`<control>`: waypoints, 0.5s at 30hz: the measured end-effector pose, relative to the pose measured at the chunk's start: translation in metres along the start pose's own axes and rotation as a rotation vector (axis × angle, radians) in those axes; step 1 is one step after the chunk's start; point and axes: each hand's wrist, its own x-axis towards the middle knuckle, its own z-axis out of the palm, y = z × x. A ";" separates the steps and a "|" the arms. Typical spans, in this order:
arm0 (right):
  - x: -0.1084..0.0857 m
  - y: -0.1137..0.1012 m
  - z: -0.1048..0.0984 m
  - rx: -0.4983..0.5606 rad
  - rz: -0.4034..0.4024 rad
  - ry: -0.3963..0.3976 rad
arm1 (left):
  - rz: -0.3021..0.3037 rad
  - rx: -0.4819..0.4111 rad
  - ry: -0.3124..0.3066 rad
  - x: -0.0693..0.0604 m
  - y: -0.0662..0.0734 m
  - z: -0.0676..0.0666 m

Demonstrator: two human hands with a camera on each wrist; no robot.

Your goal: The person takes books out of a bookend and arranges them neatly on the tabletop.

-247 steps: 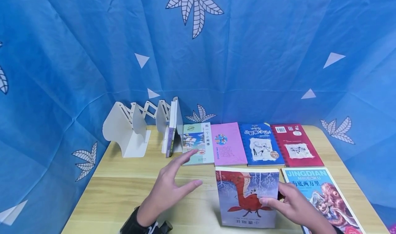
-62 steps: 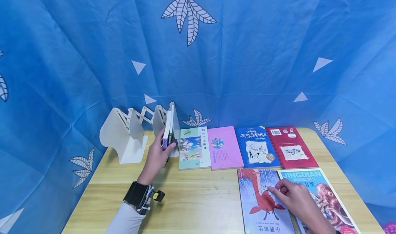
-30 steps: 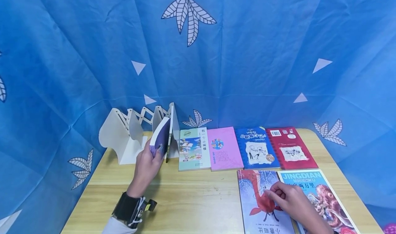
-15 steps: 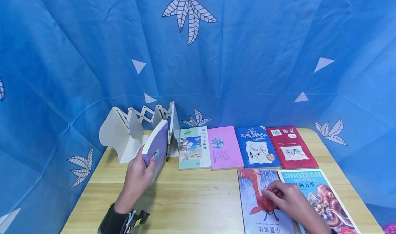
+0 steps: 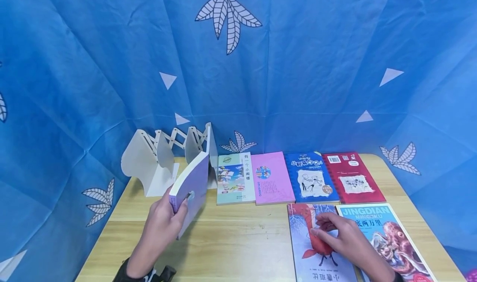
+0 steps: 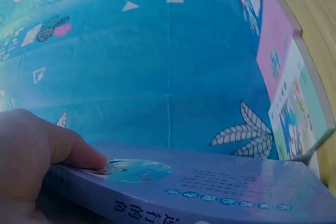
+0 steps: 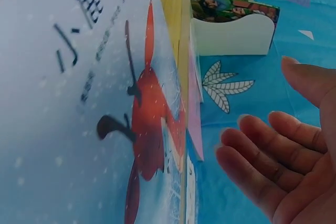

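Observation:
In the head view my left hand (image 5: 160, 222) grips a purple paperback book (image 5: 195, 203) by its lower spine edge, thumb on the cover. It is held upright and tilted above the table, in front of the bookend. The left wrist view shows the thumb (image 6: 79, 148) pressed on the purple cover (image 6: 210, 187) beside its round picture. My right hand (image 5: 344, 236) hovers over a picture book with a red deer (image 5: 305, 267), which lies flat. Its fingers are loosely curled with nothing between them, as the right wrist view shows the hand (image 7: 289, 161) apart from the deer book (image 7: 63, 129).
A white expandable bookend (image 5: 147, 162) stands back left; a colourful book (image 7: 236, 9) stands in it. A green book (image 5: 234, 182), pink book (image 5: 275, 182), blue book (image 5: 313, 178) and red book (image 5: 354, 178) lie in a row. An octopus-cover book (image 5: 387, 240) lies front right.
The deer book, earlier held up by my right hand, now lies flat. My left hand has pulled the purple book out of the bookend, towards me. My right hand stays over the deer book.

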 end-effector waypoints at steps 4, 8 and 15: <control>0.001 -0.004 0.002 -0.012 -0.041 0.046 | -0.079 -0.077 -0.089 -0.002 0.007 -0.001; 0.002 -0.011 0.003 0.024 -0.028 0.035 | -0.111 -0.151 -0.144 -0.003 0.012 0.004; 0.008 -0.022 0.006 0.132 -0.013 -0.028 | -0.162 -0.275 -0.270 -0.003 0.017 0.011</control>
